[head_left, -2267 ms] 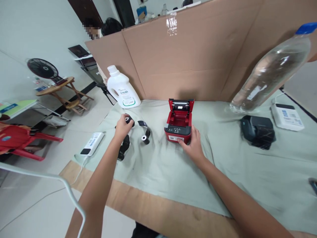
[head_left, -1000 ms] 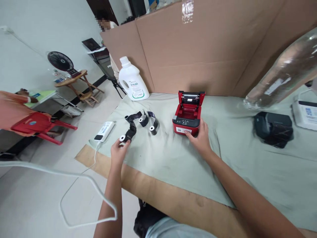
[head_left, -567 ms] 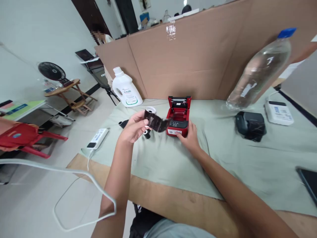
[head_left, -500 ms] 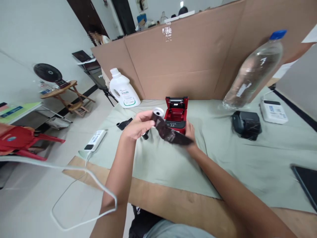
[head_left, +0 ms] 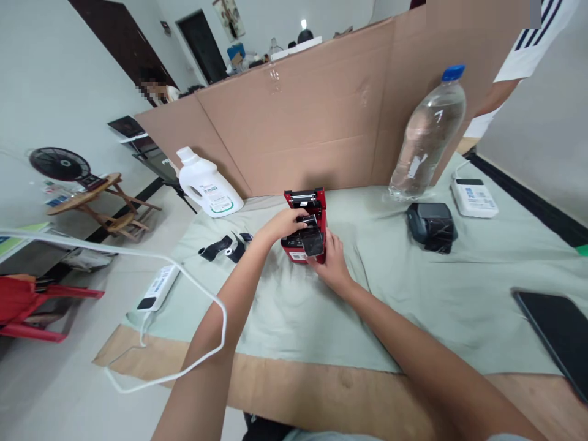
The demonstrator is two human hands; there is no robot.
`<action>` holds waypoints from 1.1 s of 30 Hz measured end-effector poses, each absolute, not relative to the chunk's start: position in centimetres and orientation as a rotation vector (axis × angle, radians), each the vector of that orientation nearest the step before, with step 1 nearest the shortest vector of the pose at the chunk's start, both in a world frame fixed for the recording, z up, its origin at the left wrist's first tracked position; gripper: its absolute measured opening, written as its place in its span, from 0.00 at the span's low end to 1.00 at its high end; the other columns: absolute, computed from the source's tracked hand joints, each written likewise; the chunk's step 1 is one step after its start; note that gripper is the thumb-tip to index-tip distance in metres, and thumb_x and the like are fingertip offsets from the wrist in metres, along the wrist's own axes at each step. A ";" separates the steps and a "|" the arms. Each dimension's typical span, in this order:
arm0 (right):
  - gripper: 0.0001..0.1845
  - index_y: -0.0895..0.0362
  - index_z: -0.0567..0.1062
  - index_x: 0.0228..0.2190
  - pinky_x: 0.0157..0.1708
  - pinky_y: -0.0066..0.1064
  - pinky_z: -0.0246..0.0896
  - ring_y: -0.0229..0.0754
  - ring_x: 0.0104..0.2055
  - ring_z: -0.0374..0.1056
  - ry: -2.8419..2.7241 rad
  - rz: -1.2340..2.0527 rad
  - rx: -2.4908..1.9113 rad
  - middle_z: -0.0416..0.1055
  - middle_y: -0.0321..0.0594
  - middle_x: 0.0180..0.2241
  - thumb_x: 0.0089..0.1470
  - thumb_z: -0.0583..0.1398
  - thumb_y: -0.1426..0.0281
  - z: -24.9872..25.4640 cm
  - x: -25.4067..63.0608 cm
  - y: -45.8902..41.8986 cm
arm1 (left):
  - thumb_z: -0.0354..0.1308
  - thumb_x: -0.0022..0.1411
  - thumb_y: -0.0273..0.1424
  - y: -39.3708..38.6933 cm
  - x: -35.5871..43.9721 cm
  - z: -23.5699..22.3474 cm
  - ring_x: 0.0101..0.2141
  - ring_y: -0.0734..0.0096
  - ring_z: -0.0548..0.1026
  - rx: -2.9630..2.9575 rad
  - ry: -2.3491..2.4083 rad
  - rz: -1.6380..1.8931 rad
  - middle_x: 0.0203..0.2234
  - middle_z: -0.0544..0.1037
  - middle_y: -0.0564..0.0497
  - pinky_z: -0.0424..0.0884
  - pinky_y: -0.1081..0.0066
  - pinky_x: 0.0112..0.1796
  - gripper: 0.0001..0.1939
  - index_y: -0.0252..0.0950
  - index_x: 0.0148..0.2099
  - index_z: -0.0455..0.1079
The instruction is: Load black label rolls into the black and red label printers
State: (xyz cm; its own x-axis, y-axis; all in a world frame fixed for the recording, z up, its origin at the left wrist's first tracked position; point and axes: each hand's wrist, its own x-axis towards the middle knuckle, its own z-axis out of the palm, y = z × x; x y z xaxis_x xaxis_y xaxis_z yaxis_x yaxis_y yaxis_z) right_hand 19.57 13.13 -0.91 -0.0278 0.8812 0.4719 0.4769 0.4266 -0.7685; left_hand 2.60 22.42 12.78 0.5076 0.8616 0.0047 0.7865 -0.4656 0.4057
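A small red receipt printer [head_left: 298,256] stands on the green cloth with its lid [head_left: 305,197] raised. My left hand [head_left: 285,225] reaches in from the left, closed on a roll of dark paper [head_left: 309,220] at the printer's open bay. The roll's loose dark end hangs over the printer's front; whether the roll touches the bay floor is hidden. My right hand [head_left: 334,262] grips the printer's right side and front corner, thumb near the hanging paper. Left of the printer, another roll with a curled black strip [head_left: 225,248] lies on the cloth.
A cardboard panel [head_left: 294,135] closes off the back. A white jug [head_left: 209,184] leans at back left, a clear water bottle [head_left: 429,135] at back right. A black device [head_left: 432,225], a white box [head_left: 474,197] and a phone [head_left: 554,334] lie rightward. A white cable [head_left: 202,282] crosses my left forearm.
My left hand has brought the paper roll down and right into the printer's open bay. My right hand has shifted toward the printer's front corner. The camera view has turned right.
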 end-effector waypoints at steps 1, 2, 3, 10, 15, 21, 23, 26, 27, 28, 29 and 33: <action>0.51 0.55 0.48 0.71 0.62 0.61 0.56 0.63 0.64 0.56 -1.665 0.504 -1.206 0.58 0.57 0.63 0.56 0.64 0.52 -0.9 19.6 13.1 | 0.58 0.64 0.29 22.5 2.8 12.8 0.52 0.56 0.78 2.421 1.394 0.280 0.54 0.80 0.46 0.71 0.59 0.56 0.19 0.38 0.57 0.75; 0.51 0.55 0.48 0.71 0.63 0.61 0.57 0.63 0.64 0.56 -1.663 0.507 -1.212 0.58 0.57 0.63 0.56 0.64 0.52 -0.8 19.5 13.1 | 0.58 0.64 0.28 22.7 2.9 12.8 0.52 0.55 0.77 2.433 1.412 0.267 0.55 0.80 0.46 0.71 0.59 0.56 0.19 0.38 0.57 0.75; 0.52 0.55 0.48 0.71 0.63 0.61 0.57 0.63 0.64 0.56 -1.662 0.509 -1.217 0.58 0.57 0.63 0.56 0.64 0.52 -0.8 19.5 13.1 | 0.58 0.64 0.28 22.9 2.9 12.8 0.53 0.55 0.77 2.437 1.418 0.258 0.55 0.80 0.46 0.70 0.59 0.57 0.20 0.39 0.58 0.74; 0.51 0.55 0.48 0.71 0.62 0.61 0.58 0.63 0.64 0.56 -1.669 0.504 -1.213 0.58 0.57 0.63 0.57 0.63 0.50 -0.6 19.6 12.9 | 0.56 0.67 0.32 23.3 2.5 12.3 0.52 0.58 0.76 2.334 1.262 0.304 0.54 0.78 0.46 0.71 0.61 0.55 0.17 0.37 0.56 0.71; 0.52 0.57 0.48 0.71 0.63 0.61 0.57 0.64 0.64 0.56 -1.679 0.499 -1.227 0.58 0.58 0.63 0.57 0.63 0.48 -0.9 19.6 13.1 | 0.54 0.66 0.30 22.4 2.8 11.8 0.49 0.59 0.76 2.392 1.222 0.310 0.50 0.78 0.45 0.71 0.60 0.53 0.13 0.37 0.52 0.69; 0.53 0.57 0.49 0.71 0.64 0.61 0.56 0.63 0.65 0.55 -1.671 0.527 -1.250 0.58 0.58 0.63 0.55 0.64 0.49 -0.8 19.5 13.1 | 0.58 0.64 0.28 22.7 3.4 13.1 0.51 0.54 0.75 2.665 1.344 0.068 0.50 0.80 0.46 0.66 0.55 0.57 0.14 0.40 0.52 0.71; 0.52 0.56 0.49 0.71 0.63 0.61 0.56 0.64 0.65 0.55 -1.670 0.524 -1.249 0.58 0.58 0.63 0.56 0.64 0.50 -0.8 19.5 13.1 | 0.59 0.64 0.28 22.9 3.6 13.5 0.52 0.53 0.75 2.681 1.397 -0.044 0.50 0.81 0.45 0.64 0.54 0.58 0.15 0.40 0.53 0.72; 0.52 0.54 0.47 0.71 0.63 0.61 0.57 0.63 0.64 0.57 -1.671 0.528 -1.240 0.58 0.57 0.62 0.56 0.64 0.52 -0.7 19.6 13.1 | 0.59 0.65 0.30 23.3 3.8 13.6 0.54 0.52 0.76 2.657 1.491 -0.169 0.52 0.81 0.44 0.62 0.53 0.60 0.15 0.40 0.54 0.73; 0.52 0.54 0.47 0.71 0.63 0.61 0.57 0.63 0.64 0.57 -1.673 0.527 -1.239 0.58 0.56 0.62 0.56 0.64 0.52 -0.6 19.6 13.1 | 0.58 0.66 0.30 23.4 3.8 13.6 0.54 0.52 0.76 2.650 1.512 -0.190 0.52 0.81 0.44 0.61 0.53 0.60 0.15 0.40 0.54 0.74; 0.53 0.54 0.46 0.72 0.63 0.61 0.57 0.63 0.64 0.57 -1.676 0.524 -1.238 0.59 0.56 0.62 0.56 0.64 0.52 -0.6 19.5 13.0 | 0.58 0.66 0.31 23.4 3.8 13.5 0.53 0.53 0.76 2.647 1.524 -0.200 0.52 0.81 0.44 0.61 0.53 0.61 0.15 0.41 0.55 0.74; 0.53 0.54 0.46 0.72 0.62 0.61 0.57 0.63 0.63 0.57 -1.680 0.520 -1.237 0.59 0.56 0.62 0.56 0.64 0.52 -0.6 19.5 13.0 | 0.59 0.66 0.31 23.4 3.7 13.4 0.53 0.53 0.77 2.652 1.526 -0.202 0.52 0.81 0.45 0.62 0.54 0.61 0.16 0.41 0.55 0.74; 0.53 0.54 0.46 0.72 0.63 0.60 0.57 0.62 0.63 0.57 -1.677 0.521 -1.240 0.58 0.56 0.63 0.57 0.64 0.51 -0.6 19.5 13.0 | 0.58 0.66 0.28 22.9 3.3 13.2 0.57 0.54 0.74 2.725 1.435 -0.093 0.58 0.78 0.45 0.62 0.57 0.61 0.22 0.42 0.62 0.71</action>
State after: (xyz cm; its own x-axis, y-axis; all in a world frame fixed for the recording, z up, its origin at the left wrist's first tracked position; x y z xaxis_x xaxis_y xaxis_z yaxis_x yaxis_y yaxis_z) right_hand 19.54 13.01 -0.62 -0.0323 0.8991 0.4366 0.4930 0.3943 -0.7756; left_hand 3.34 22.94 13.19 0.5648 0.8212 -0.0814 0.8248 -0.5648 0.0248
